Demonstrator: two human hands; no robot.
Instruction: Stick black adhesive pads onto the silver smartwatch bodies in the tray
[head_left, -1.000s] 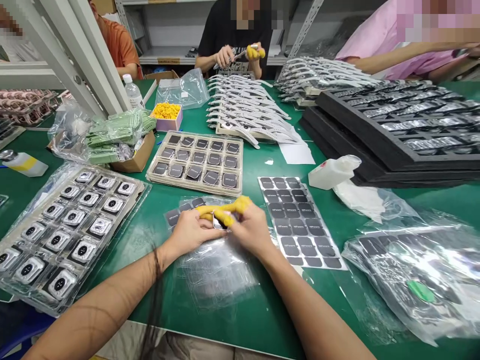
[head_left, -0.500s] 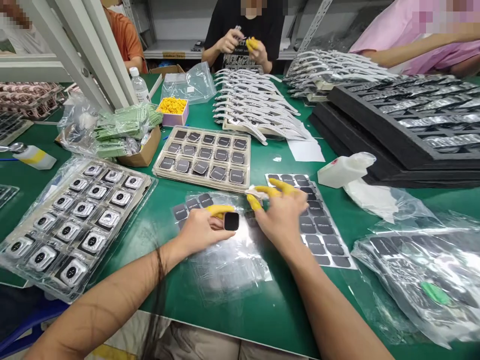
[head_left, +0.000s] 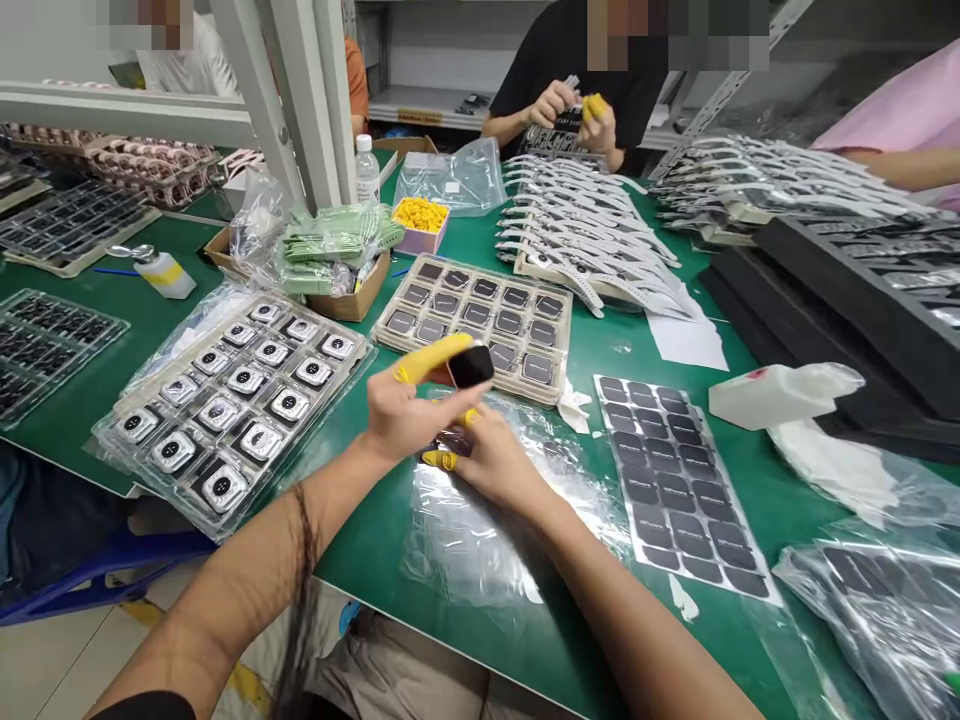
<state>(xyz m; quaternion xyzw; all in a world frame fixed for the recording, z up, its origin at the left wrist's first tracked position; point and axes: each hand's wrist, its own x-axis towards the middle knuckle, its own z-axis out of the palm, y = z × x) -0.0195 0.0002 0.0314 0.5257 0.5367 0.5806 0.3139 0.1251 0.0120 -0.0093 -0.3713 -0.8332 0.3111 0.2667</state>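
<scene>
My left hand (head_left: 394, 410), with a yellow finger cot, is closed on a black-glass watch case (head_left: 471, 367), tilted and slightly blurred. Below and to its right, my right hand (head_left: 499, 460) reaches down over dark square stickers (head_left: 450, 440) on clear plastic sheets (head_left: 469, 545). Its thumb and forefinger, both in yellow cots, stand apart over the stickers; whether it touches them is hard to see. A crumpled white tissue (head_left: 574, 408) lies to the right of that hand, close to a beige tray (head_left: 561, 385) of dark squares.
On the left is a clear tray (head_left: 217, 525) of watch cases, back side up. A sheet of dark stickers (head_left: 664, 470) and a white bottle (head_left: 780, 395) are at right. Beyond lie yellow finger cots (head_left: 420, 214), white-strapped watches (head_left: 585, 225) and black foam (head_left: 832, 340). Co-workers sit opposite.
My right hand has let go of the tissue and moved left to the stickers on the plastic sheets. The left hand has raised and tilted the watch case. The view has swung left.
</scene>
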